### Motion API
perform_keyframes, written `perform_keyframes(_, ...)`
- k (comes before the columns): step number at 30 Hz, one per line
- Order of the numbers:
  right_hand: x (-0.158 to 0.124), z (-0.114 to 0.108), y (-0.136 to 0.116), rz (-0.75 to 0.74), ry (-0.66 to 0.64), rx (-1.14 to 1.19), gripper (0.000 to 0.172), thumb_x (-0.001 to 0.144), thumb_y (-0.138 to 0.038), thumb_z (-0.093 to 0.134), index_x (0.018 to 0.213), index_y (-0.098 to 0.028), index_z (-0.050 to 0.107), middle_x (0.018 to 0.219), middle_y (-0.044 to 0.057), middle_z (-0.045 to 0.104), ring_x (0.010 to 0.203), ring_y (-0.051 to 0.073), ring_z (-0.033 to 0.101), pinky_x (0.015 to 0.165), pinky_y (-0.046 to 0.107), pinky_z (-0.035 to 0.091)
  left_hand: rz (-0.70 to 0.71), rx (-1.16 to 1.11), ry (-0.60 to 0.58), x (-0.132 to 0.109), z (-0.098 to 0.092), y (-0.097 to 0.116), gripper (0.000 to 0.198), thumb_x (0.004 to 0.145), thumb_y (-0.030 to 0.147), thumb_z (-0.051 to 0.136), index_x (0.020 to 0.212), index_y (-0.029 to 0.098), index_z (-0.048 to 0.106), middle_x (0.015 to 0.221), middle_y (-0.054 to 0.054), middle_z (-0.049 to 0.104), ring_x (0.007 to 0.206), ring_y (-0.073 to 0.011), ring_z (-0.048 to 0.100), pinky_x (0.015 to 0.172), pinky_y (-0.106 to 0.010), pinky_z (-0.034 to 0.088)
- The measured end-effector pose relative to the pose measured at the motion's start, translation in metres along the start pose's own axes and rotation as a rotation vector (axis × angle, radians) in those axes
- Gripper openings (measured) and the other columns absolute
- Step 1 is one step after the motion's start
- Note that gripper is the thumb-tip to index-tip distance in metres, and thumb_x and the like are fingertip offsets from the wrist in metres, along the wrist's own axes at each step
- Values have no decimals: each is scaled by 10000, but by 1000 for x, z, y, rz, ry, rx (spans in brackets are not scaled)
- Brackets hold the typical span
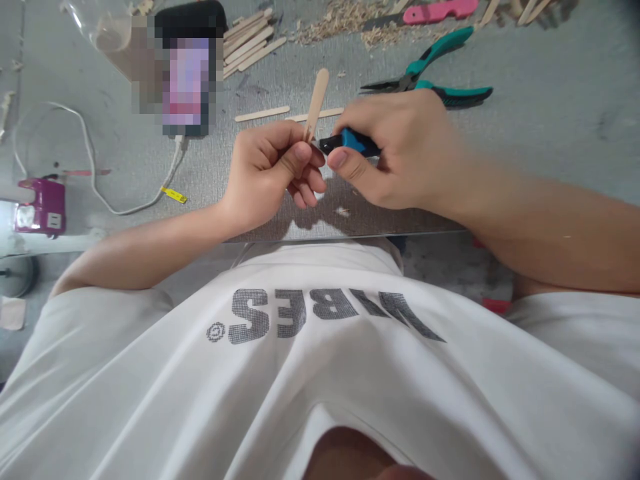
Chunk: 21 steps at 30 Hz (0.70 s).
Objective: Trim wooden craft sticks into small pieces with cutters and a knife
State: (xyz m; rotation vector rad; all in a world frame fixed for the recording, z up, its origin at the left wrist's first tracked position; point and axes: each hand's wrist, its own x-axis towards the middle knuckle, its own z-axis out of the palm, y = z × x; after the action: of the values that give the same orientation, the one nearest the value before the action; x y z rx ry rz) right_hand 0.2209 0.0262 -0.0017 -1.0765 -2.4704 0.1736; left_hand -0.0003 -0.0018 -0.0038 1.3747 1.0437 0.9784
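Observation:
Between the thumb and fingers of my left hand (273, 167), a flat wooden craft stick (318, 93) stands tilted, its rounded end pointing away from me. Near my fingertips the stick's lower part looks nicked or split. My right hand (400, 147) is wrapped around a knife with a blue-and-black handle (354, 141). Its tip meets the stick's lower end beside my left thumb; the blade is mostly hidden. Both hands are close together above the table's near edge. Just beyond them, two thin wood strips, one of them a narrow strip (263, 114), lie on the table.
Teal-handled pliers (425, 77) lie beyond my right hand. Farther back are a pink-handled blade (440, 12), wood shavings (335, 23) and a pile of craft sticks (253, 40). At left, a phone (187, 83) has a white cable (93, 153) running near a purple box (45, 207).

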Motion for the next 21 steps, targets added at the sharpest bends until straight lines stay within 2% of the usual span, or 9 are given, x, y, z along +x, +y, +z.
perform_keyframes(6,0,-1,2,32,-71,-27,826,1074,-849,93,1060,-268,679,851,90,674,857,287,706,756,453,466,-19,2,-55,3,-3,-3,445,1094,538,743,819,200,653,633,31,727,485,-114,715,467,-193,574)
perform_keyframes(11,1,0,-3,26,8,-62,846,1073,-859,123,1142,-244,701,990,127,731,989,314,747,793,468,488,-93,-4,-76,6,-3,-5,400,1128,461,704,840,192,635,634,40,718,496,-125,744,482,-187,584)
perform_keyframes(16,1,3,-1,54,57,-104,847,1057,-888,134,1191,-267,695,1043,132,751,938,300,730,787,469,485,-89,-72,-103,8,-3,-7,363,1162,353,651,837,198,609,623,52,711,487,-118,740,457,-170,566)
perform_keyframes(21,1,-1,0,53,135,-83,869,1028,-926,106,1157,-288,682,1046,134,741,928,296,718,786,471,483,-110,-71,-83,10,-4,-9,369,1132,375,710,825,203,598,632,49,717,479,-117,738,459,-170,566)
